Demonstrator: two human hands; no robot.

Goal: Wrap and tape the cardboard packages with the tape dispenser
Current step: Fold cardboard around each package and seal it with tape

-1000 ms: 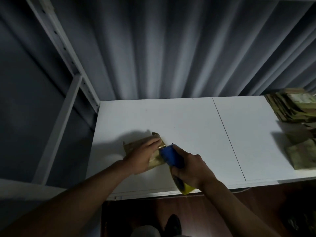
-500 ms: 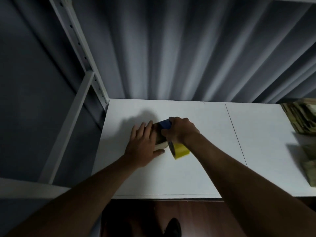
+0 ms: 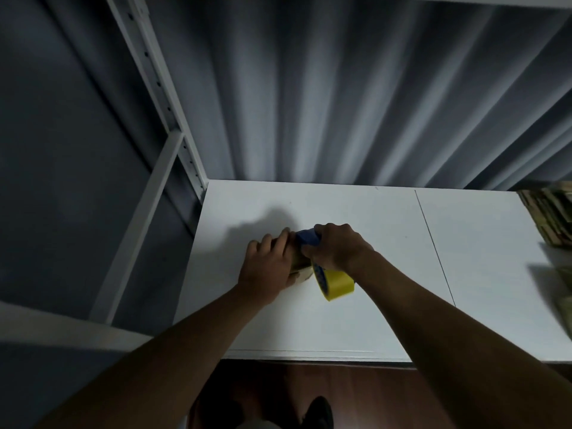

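Note:
A small brown cardboard package lies on the white shelf board, mostly hidden under my hands. My left hand lies flat over it with the fingers stretched forward, pressing it down. My right hand grips the blue tape dispenser, which carries a yellow tape roll. The dispenser's blue head sits against the package's far right side, right next to my left fingertips.
A stack of brown cardboard packages stands at the shelf's right edge, with more blurred ones below it. A white metal shelf upright rises at the left. Grey curtain hangs behind. The board's seam runs right of my hands.
My right hand ran the dispenser from the package's near side to its far side. My left hand went from holding the package's edge to lying flat over it. The camera view shifted.

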